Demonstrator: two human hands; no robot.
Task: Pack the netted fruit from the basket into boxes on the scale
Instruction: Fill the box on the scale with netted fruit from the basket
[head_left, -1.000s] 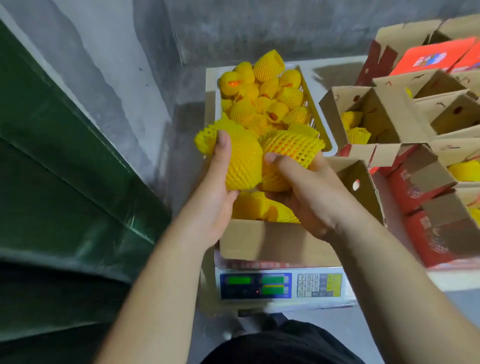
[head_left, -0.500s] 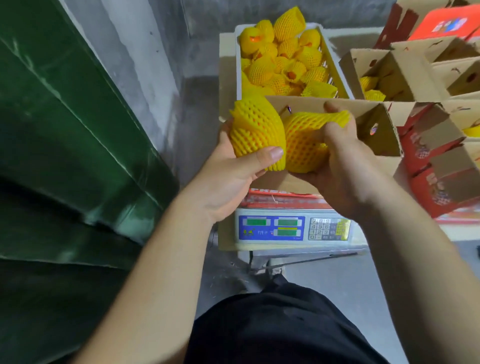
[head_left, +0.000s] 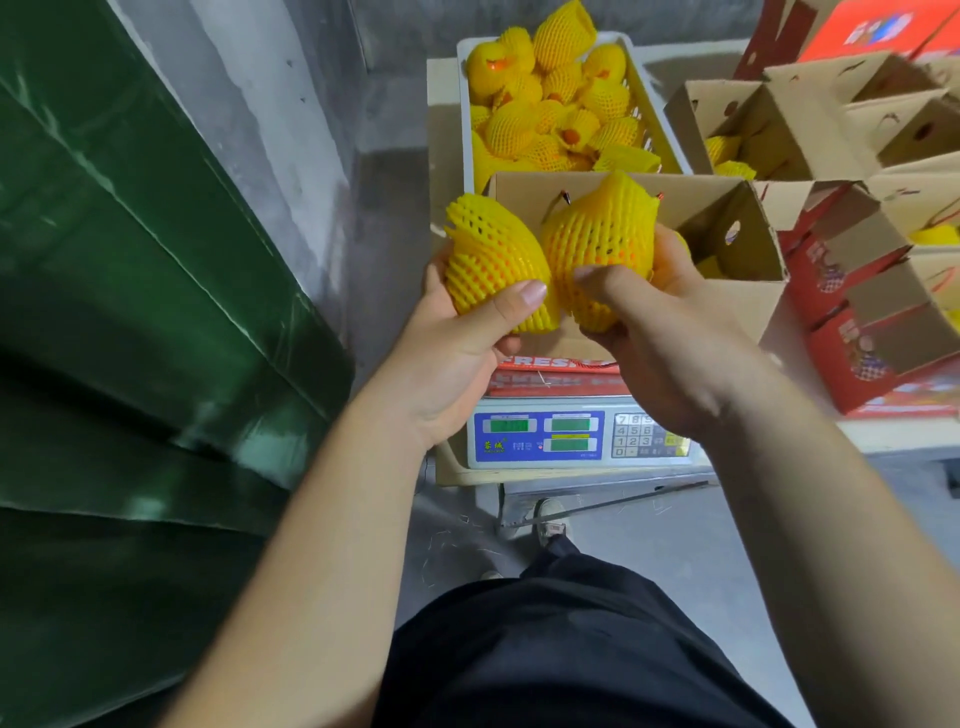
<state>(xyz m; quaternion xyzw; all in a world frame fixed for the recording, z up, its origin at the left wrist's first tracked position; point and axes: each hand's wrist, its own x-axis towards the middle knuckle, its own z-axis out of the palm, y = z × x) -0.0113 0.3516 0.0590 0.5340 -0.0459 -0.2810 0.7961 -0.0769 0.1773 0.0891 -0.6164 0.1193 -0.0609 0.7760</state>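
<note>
My left hand (head_left: 457, 343) grips one fruit in yellow foam netting (head_left: 485, 260). My right hand (head_left: 660, 332) grips a second netted fruit (head_left: 602, 239). Both fruits touch side by side, held above the near wall of an open cardboard box (head_left: 737, 218) that stands on the electronic scale (head_left: 561, 436). Behind the box, a white basket (head_left: 465, 124) holds several more netted fruits (head_left: 550, 104). The inside of the box is mostly hidden by my hands.
Several open red-and-brown cartons (head_left: 852, 135) stand at the right, some with netted fruit inside. A green tarp (head_left: 130, 322) fills the left side. A grey concrete wall (head_left: 291, 104) rises behind. My dark trousers (head_left: 561, 649) are below.
Both hands have drawn the two netted fruits back toward me, from over the box interior to above its near wall. The right fruit has turned more upright.
</note>
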